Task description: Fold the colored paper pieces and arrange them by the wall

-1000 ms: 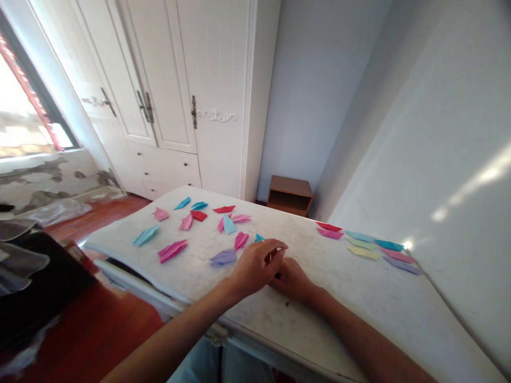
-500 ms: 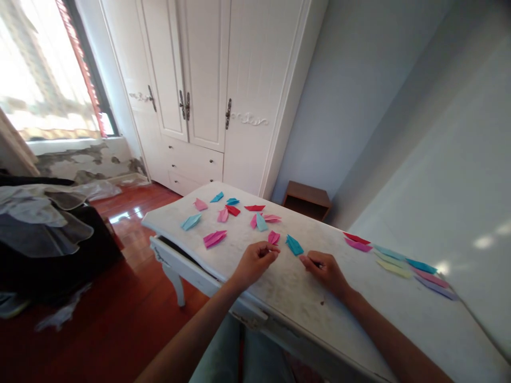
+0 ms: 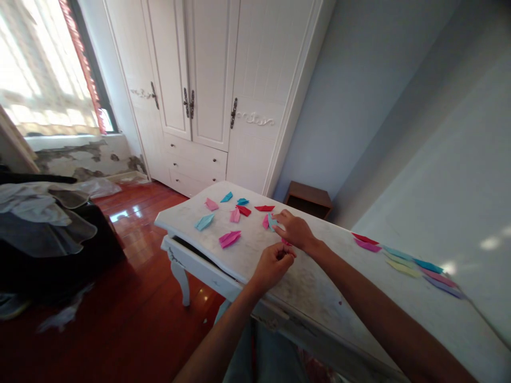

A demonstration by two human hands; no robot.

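My right hand [image 3: 295, 230] reaches over the tabletop, thumb and fingers apart, at a light blue folded paper piece [image 3: 272, 222]. The fingertips touch or hover at its right edge; I cannot tell which. A pink folded piece [image 3: 265, 222] lies against its left side. Nearer to me, my left hand [image 3: 274, 266] is closed in a pinch, and whatever is between its fingers is hidden. Just behind those fingers a magenta folded piece [image 3: 286, 241] shows in part, mostly covered by my hands.
Several folded papers lie to the left, among them a magenta one [image 3: 230, 239], a light blue one [image 3: 204, 222] and a red one [image 3: 264, 208]. More papers, including a yellow one [image 3: 403, 268], lie along the wall at right. The white table [image 3: 319, 298] has a drawer slightly out.
My right hand has moved left and away from me, from the teal folded piece to the light blue one. The teal piece no longer shows. My left hand stays pinched; the view shifted slightly.
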